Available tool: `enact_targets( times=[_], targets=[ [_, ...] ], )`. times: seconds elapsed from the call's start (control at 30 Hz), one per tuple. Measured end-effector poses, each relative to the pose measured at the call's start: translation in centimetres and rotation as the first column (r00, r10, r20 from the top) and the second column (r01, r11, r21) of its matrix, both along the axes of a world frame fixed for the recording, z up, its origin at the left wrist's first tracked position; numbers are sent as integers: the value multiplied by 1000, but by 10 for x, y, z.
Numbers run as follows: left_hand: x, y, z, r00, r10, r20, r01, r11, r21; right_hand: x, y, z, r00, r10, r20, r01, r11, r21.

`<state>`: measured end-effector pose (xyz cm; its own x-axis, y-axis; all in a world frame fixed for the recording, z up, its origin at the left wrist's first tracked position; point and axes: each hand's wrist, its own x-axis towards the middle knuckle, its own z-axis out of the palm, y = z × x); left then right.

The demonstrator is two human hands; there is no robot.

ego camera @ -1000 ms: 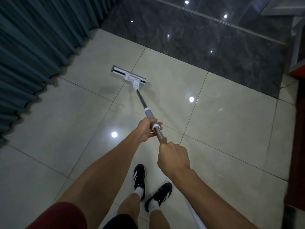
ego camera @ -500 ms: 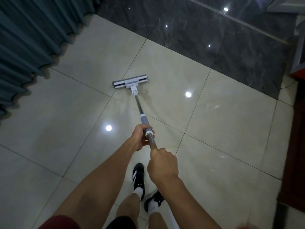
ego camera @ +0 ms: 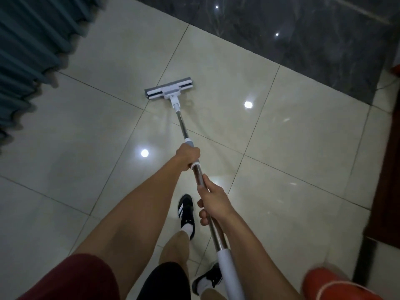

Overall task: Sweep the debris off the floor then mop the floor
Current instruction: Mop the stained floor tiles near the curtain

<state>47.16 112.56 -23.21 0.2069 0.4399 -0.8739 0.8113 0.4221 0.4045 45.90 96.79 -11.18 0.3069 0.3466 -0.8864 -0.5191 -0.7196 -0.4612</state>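
Note:
A flat mop with a white and grey head (ego camera: pixel 169 91) lies on the glossy beige floor tiles (ego camera: pixel 303 131) ahead of me. Its metal pole (ego camera: pixel 182 124) runs back towards my body and ends in a white grip (ego camera: pixel 229 276). My left hand (ego camera: pixel 187 156) grips the pole at its grey and white collar. Lower down, my right hand (ego camera: pixel 213 201) is wrapped round the bare metal part. My two feet in black shoes (ego camera: pixel 186 211) stand below the hands.
Teal curtains (ego camera: pixel 28 50) hang along the left side. A dark marble strip (ego camera: pixel 303 35) borders the tiles at the top right. A dark red mat or threshold (ego camera: pixel 387 180) lies at the right edge, and an orange-red object (ego camera: pixel 331 284) shows at the bottom right.
The mop head has been pulled back towards me and swung from slanting left to slanting right. My right hand has slid lower on the pole, and the view has tilted down.

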Motion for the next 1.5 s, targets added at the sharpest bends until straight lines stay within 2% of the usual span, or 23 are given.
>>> enact_targets(
  times=[0.13, 0.2, 0.27, 0.47, 0.6, 0.8, 1.07, 1.27, 1.5],
  targets=[
    [1, -24, 9, 1000, -25, 0, 25, 1000, -19, -2, -22, -3, 1000, 15, 16, -14, 1000, -10],
    [-4, -46, 18, 997, -51, -58, 50, 999, -16, -9, -43, -4, 998, 42, 38, -41, 999, -35],
    [-14, -79, 25, 988, -96, -118, 94, 995, -26, -21, -74, -10, 995, 75, 59, -72, 996, -53],
    [-45, -200, 30, 963, -244, -113, 239, 969, -58, -55, -195, -24, 987, 136, 89, -130, 989, -67],
    [-68, -275, 28, 962, -229, -151, 214, 971, -109, -82, -272, -21, 989, 125, 81, -121, 991, -57],
    [-105, -341, 33, 958, -237, -164, 206, 961, -186, -125, -338, -9, 995, 75, 69, -71, 996, -61],
    [-184, -349, 40, 949, -310, -63, 286, 926, -246, -218, -338, 4, 994, -31, 107, 45, 989, -139],
    [-247, -330, 47, 907, -420, -23, 399, 876, -272, -296, -313, 14, 983, -129, 128, 147, 977, -152],
    [-310, -373, 45, 833, -554, 2, 533, 801, -273, -374, -347, 23, 964, -222, 146, 247, 952, -182]
  ],
)
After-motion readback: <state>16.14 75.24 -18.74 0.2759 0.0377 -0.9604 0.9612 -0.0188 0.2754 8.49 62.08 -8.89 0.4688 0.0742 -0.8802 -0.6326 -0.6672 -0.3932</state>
